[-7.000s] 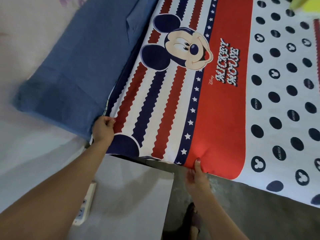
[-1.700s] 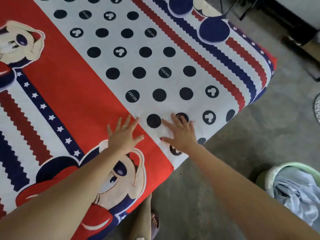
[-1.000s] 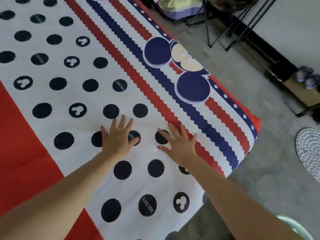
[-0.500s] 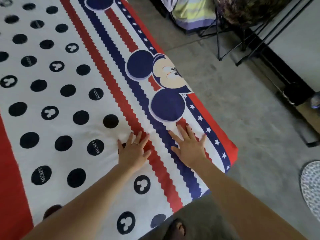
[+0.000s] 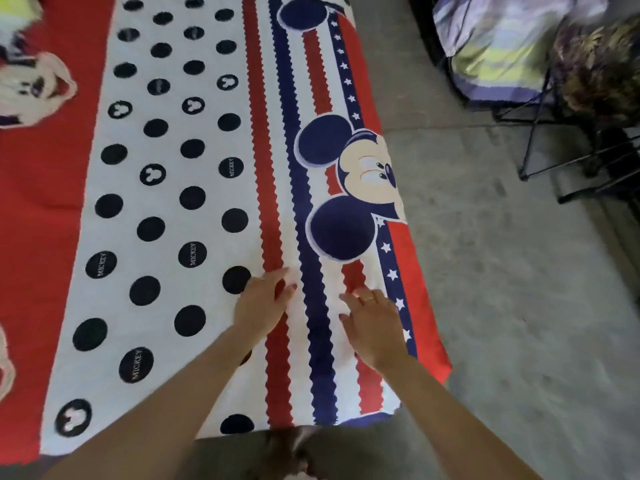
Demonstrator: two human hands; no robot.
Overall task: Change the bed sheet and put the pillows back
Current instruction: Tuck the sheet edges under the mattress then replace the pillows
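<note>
A bed sheet [image 5: 194,209] printed with red, white and navy stripes, black dots and cartoon mouse faces lies spread over the mattress. My left hand [image 5: 261,303] rests flat on it near the red zigzag stripe, fingers straight and pointing right. My right hand [image 5: 375,325] lies flat on the striped band close to the bed's right edge, fingers spread. Both hands press the cloth and hold nothing. No pillow shows on the bed.
Bare grey concrete floor [image 5: 519,306] runs along the bed's right side. A pile of striped bedding [image 5: 502,43] sits on a black folding rack [image 5: 540,140] at the upper right, next to a dark patterned bundle [image 5: 602,64]. A yellow-green object [image 5: 17,5] shows at the top left corner.
Both hands have slid rightward across the sheet, from the dotted white part to the striped band near the bed's right edge. The view has swung right with them.
</note>
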